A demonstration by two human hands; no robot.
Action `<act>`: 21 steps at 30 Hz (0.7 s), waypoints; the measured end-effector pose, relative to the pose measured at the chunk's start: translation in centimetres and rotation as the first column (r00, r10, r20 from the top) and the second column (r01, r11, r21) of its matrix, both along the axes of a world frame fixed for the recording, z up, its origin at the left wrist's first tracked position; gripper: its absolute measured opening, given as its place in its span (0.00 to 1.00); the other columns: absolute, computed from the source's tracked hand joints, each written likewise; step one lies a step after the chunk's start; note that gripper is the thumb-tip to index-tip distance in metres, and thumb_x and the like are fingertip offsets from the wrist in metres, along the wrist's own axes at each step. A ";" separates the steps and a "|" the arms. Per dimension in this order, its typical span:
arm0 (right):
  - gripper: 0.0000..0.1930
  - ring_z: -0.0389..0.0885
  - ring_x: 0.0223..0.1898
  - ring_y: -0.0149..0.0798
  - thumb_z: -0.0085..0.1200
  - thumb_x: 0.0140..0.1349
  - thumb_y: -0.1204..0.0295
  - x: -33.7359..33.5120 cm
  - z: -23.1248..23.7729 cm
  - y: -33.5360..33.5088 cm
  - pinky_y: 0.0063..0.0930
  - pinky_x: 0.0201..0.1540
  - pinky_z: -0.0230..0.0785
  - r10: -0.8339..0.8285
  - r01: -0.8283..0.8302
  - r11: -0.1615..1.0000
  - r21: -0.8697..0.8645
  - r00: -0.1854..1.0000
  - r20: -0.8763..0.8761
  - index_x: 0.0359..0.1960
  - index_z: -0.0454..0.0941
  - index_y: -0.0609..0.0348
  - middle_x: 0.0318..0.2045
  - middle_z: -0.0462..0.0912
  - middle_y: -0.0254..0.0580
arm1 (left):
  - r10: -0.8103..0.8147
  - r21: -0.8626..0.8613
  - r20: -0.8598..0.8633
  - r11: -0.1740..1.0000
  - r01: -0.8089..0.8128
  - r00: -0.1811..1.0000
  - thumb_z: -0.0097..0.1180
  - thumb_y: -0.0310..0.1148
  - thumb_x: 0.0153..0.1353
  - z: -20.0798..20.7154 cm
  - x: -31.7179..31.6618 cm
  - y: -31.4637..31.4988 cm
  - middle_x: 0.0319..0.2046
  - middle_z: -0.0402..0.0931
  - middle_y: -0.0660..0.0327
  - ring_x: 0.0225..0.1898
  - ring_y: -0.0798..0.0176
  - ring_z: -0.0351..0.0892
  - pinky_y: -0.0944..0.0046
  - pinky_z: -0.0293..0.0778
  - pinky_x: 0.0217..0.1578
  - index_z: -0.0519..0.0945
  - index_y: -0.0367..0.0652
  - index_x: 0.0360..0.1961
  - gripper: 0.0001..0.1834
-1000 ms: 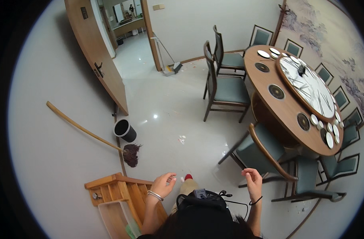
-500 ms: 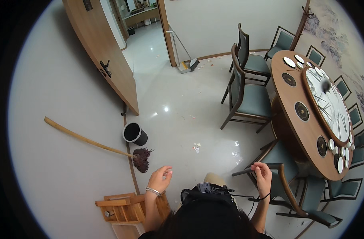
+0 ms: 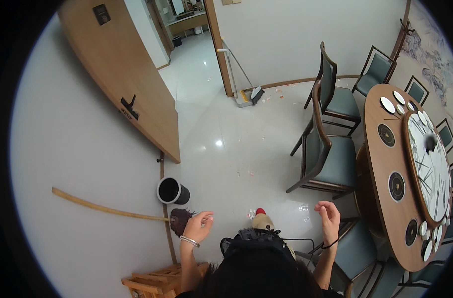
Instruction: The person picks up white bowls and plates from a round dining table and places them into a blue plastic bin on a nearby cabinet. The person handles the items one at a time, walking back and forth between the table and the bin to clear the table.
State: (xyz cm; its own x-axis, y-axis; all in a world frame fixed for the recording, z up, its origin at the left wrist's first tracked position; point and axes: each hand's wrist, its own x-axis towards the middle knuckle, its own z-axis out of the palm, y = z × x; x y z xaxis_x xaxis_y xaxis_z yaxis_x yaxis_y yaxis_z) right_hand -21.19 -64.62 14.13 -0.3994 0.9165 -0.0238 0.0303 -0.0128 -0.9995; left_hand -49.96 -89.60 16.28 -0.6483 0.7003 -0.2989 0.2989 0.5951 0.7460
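My left hand (image 3: pixel 198 227) is raised in front of me with its fingers loosely bent and apart, holding nothing. In the picture it slightly overlaps the dark red mop head (image 3: pixel 178 221), whose wooden handle (image 3: pixel 107 210) slants against the left wall. A black bin (image 3: pixel 175 191) with a grey rim stands just beyond the mop. To the right, my right hand (image 3: pixel 328 219) is also up, fingers half curled and holding nothing, with a green-seated chair (image 3: pixel 355 251) below it. Small pale and reddish scraps (image 3: pixel 251 214) lie on the floor near my red-tipped shoe (image 3: pixel 260 211).
A broom and dustpan (image 3: pixel 245 101) stand by the frame of the open wooden door (image 3: pixel 122 84). More scraps lie along the far wall. At right, dark-framed chairs (image 3: pixel 335 159) surround a round table (image 3: pixel 380 164) bearing plates and chopsticks. A wooden stand (image 3: pixel 159 281) is at lower left.
My viewpoint has moved forward, so the bin, mop, chairs and table sit lower in view. My shoe now shows beside the scraps. Both hands remain raised and free of objects.
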 end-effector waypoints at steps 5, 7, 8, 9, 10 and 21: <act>0.06 0.75 0.37 0.28 0.44 0.62 0.78 -5.8 1.0 9.5 0.21 0.44 0.66 -0.006 0.006 1.000 0.000 0.996 -0.089 0.37 0.73 0.66 0.32 0.78 0.37 | 0.033 0.070 -0.007 0.997 -0.032 0.999 0.51 0.35 0.58 0.6 -6.2 8.5 0.33 0.79 0.53 0.35 0.59 0.79 0.63 0.73 0.37 0.75 0.39 0.43 0.15; 0.06 0.75 0.37 0.28 0.44 0.62 0.78 -7.8 1.2 12.2 0.20 0.43 0.66 -0.016 0.014 1.000 -0.024 0.996 -0.084 0.37 0.73 0.66 0.32 0.78 0.37 | 0.042 0.069 0.004 0.997 -0.042 0.999 0.51 0.35 0.58 1.4 -8.0 11.3 0.33 0.79 0.53 0.35 0.59 0.79 0.63 0.73 0.36 0.75 0.39 0.43 0.14; 0.06 0.75 0.37 0.29 0.44 0.62 0.78 -8.6 1.4 13.4 0.21 0.43 0.66 -0.011 0.010 1.000 -0.019 0.998 -0.068 0.37 0.73 0.66 0.32 0.77 0.37 | 0.038 0.050 0.002 0.998 -0.038 0.999 0.51 0.35 0.58 1.5 -8.7 12.4 0.33 0.79 0.53 0.35 0.59 0.78 0.63 0.73 0.36 0.75 0.39 0.43 0.14; 0.06 0.75 0.37 0.29 0.44 0.62 0.78 -9.4 1.7 14.3 0.21 0.43 0.66 -0.007 0.006 1.000 -0.015 0.999 -0.051 0.37 0.73 0.66 0.32 0.77 0.37 | 0.032 0.031 -0.001 0.999 -0.032 0.999 0.51 0.35 0.58 1.6 -9.6 13.5 0.33 0.79 0.53 0.35 0.58 0.78 0.63 0.73 0.36 0.75 0.39 0.43 0.14; 0.06 0.75 0.37 0.29 0.44 0.62 0.78 -10.1 1.9 15.3 0.21 0.44 0.66 -0.005 0.005 1.000 -0.011 0.999 -0.035 0.37 0.73 0.66 0.32 0.77 0.37 | 0.024 0.011 -0.003 1.000 -0.024 1.000 0.51 0.35 0.58 1.7 -10.6 14.6 0.33 0.79 0.53 0.35 0.58 0.78 0.63 0.73 0.36 0.75 0.39 0.43 0.14; 0.06 0.75 0.37 0.29 0.44 0.63 0.78 -20.6 3.1 25.7 0.23 0.46 0.67 -0.151 0.151 0.988 0.006 0.987 -0.049 0.38 0.73 0.67 0.33 0.78 0.38 | -0.065 -0.019 -0.018 0.998 0.065 0.998 0.52 0.34 0.58 -0.5 -24.7 28.6 0.31 0.78 0.57 0.30 0.67 0.77 0.68 0.73 0.35 0.75 0.38 0.43 0.14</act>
State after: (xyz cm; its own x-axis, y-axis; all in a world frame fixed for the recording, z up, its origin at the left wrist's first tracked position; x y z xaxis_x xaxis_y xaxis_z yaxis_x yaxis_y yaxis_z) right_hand -41.77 -38.92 17.26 -0.2569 0.9664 0.0011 -0.0199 -0.0041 -0.9998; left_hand -74.70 -60.96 15.80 -0.6073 0.7356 -0.3001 0.3514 0.5875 0.7290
